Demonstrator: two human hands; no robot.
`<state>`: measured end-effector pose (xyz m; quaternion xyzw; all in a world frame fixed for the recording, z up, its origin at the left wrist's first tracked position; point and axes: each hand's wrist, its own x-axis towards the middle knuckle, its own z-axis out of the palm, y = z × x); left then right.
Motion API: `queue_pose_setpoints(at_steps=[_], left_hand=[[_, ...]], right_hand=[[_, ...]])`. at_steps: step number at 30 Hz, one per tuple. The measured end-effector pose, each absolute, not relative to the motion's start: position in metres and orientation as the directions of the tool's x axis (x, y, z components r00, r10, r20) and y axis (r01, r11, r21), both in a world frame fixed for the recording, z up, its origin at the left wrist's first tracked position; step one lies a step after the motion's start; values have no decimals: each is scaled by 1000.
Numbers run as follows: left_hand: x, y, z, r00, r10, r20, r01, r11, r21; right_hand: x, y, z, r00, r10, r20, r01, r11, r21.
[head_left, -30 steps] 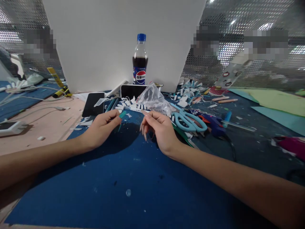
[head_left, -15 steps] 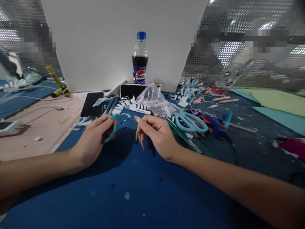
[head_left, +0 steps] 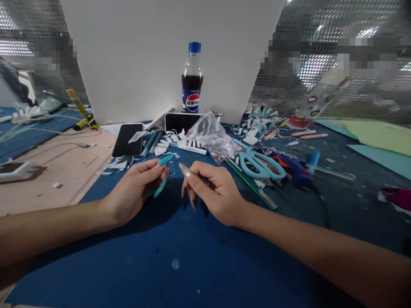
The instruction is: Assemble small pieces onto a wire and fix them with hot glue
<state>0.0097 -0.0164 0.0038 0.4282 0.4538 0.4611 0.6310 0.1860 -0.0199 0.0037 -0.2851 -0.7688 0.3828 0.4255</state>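
Observation:
Long teal nails show on my left hand (head_left: 130, 194), which is held above the blue mat (head_left: 180, 239). Its fingers curl inward, with the thumb resting along the index finger; anything small between them is hidden. Just to its right, my right hand (head_left: 223, 194) has long glossy beige-pink nails. Its thumb lies against the bent index finger and the other fingers curl down; I cannot make out anything in it. A small gap separates the two thumb tips. Light-blue scissors (head_left: 253, 164) and a green-edged strip (head_left: 252, 184) lie beside my right hand.
Behind the hands are a clear plastic bag (head_left: 212, 132), a white marker (head_left: 192, 148), white scraps (head_left: 120, 163) and two phones, one flat (head_left: 128, 140). A cola bottle (head_left: 192, 81) stands by the white board (head_left: 135, 51). A blue glue gun (head_left: 297, 169) with a cord lies right.
Both hands have come slightly nearer the camera and the left has shifted right, closer to the right hand. The whole view has slid a little. Finger poses stay much the same.

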Motion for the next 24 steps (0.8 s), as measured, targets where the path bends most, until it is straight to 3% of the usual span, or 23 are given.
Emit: queue_pose_setpoints(at_steps=[8, 24], left_hand=[[9, -15, 3, 244, 957, -160, -192, 209, 959], [6, -15, 0, 305, 950, -58, -87, 89, 992]], right_hand=[[187, -22, 4, -532, 672, 515, 200, 691, -695], [186, -22, 3, -468, 734, 492, 270, 649, -711]])
